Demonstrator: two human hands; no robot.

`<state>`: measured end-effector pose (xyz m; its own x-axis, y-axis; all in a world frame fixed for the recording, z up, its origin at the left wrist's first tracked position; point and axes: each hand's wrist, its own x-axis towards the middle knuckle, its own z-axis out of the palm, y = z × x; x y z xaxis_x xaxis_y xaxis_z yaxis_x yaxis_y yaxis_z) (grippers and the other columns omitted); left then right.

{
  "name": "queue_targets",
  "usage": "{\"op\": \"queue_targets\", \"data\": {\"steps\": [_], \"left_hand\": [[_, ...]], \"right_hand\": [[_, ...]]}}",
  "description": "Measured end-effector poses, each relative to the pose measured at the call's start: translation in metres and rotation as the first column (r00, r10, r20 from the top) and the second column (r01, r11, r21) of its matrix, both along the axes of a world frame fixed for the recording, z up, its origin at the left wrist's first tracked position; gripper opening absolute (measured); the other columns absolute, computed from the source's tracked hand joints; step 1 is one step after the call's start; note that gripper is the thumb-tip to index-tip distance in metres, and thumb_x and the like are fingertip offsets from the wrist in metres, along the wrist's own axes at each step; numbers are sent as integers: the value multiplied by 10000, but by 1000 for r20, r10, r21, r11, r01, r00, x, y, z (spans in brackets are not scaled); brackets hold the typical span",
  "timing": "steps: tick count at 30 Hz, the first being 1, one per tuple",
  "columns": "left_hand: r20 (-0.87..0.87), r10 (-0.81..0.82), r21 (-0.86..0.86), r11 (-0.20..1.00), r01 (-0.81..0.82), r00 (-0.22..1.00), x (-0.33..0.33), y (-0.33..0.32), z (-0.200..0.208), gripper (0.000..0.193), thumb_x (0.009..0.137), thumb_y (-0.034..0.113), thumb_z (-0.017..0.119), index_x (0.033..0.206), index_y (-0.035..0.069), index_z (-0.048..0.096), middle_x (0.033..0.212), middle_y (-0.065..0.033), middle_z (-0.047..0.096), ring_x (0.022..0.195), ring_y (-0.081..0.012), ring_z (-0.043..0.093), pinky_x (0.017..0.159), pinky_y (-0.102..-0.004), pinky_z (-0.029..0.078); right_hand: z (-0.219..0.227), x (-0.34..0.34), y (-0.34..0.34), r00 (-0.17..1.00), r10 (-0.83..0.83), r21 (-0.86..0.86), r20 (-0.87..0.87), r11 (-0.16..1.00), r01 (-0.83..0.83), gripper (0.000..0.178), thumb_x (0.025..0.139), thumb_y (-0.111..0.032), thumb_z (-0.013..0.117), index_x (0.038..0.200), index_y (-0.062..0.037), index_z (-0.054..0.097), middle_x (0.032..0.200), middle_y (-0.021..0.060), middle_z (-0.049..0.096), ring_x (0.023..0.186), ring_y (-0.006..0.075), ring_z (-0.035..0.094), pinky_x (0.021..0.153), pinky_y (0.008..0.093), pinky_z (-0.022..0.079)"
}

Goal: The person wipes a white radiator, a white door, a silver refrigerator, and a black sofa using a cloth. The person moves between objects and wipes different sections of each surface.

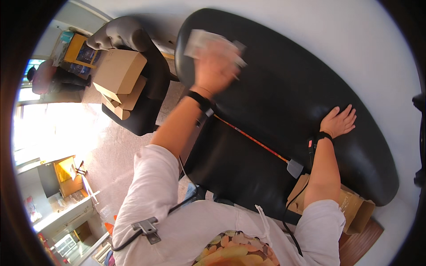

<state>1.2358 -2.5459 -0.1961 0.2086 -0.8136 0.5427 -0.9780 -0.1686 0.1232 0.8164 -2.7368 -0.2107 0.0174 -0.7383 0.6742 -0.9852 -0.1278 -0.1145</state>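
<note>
My left hand (216, 66) is blurred by motion and presses a whitish cloth (197, 42) against the upper left of a black sofa's backrest (284, 75). Its fingers are partly smeared, but the cloth is bunched beneath them. Farther right, my right hand (339, 121) lies flat on the same backrest with its fingers spread and nothing in it. Between the two, where the backrest meets the seat (239, 164), lies a thin red-orange stick (253, 139) with a flat grey head (294, 168), which looks like a fly swatter.
An open cardboard box (117, 73) sits on a black chair (151, 66) to the left. Another cardboard box (357, 213) stands at the sofa's right end. Dark cables run along my arms. A person (55, 77) is bending at the far left, near a bright window.
</note>
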Motion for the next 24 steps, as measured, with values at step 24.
{"op": "queue_targets", "data": {"steps": [24], "left_hand": [[160,-29,8,1000,28,987,-45,-88,33,471,974,350,550,1431,236,560,1448,-77,546,1423,-346,425,1096,-716,299]], "right_hand": [[-4,-1,-2,1000,20,-7,9,1000,-20,603,1010,-451,459,1510,-116,471,1569,167,436,1472,387,356,1208,633,196]]}}
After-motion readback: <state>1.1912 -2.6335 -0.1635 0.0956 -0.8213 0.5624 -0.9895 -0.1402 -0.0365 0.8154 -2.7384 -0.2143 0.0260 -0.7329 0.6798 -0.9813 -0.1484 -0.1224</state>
